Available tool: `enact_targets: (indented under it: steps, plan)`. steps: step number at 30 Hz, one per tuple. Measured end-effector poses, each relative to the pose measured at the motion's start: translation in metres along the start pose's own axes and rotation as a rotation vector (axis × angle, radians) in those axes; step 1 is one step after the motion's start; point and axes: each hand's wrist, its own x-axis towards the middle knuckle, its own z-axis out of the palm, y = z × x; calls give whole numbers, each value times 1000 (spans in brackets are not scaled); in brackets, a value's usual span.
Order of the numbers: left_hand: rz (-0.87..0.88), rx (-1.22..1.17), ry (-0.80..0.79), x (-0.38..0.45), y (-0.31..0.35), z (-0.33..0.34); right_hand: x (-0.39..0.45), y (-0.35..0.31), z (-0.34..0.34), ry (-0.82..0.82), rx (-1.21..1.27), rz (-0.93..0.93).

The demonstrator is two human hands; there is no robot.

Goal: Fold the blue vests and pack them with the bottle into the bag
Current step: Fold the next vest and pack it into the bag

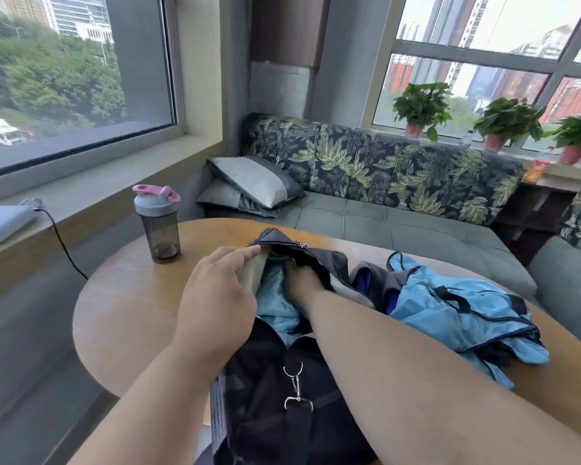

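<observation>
Beige lining of the bag [282,397] is pinched by the left hand [215,297], which pulls the left lip of the opening wide. The right hand [299,280] is pushed down inside the opening onto a folded blue vest [275,297]; its fingers are hidden under the flap, so I cannot tell if they grip the cloth or only press it. To do this step well, I think the left hand should keep the mouth wide while the right one flattens the vest low, to leave room. The bag lies at the near edge of the tabletop [125,313], its long axis running from the person toward the far edge. A second blue vest [460,317], not folded, lies crumpled just beside it toward the right edge. The bottle [160,226] stands upright near the far left edge, lid up, well apart from the bag
</observation>
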Motion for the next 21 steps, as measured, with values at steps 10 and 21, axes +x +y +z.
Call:
enact_targets:
  steps: [10, 21]
  plan:
    - [22, -23, 27, -2, -10, 2, 6, 2, -2, 132, -105, -40]
    - [54, -28, 30, -4, -9, 3, 12, 4, 30, 269, -668, -675]
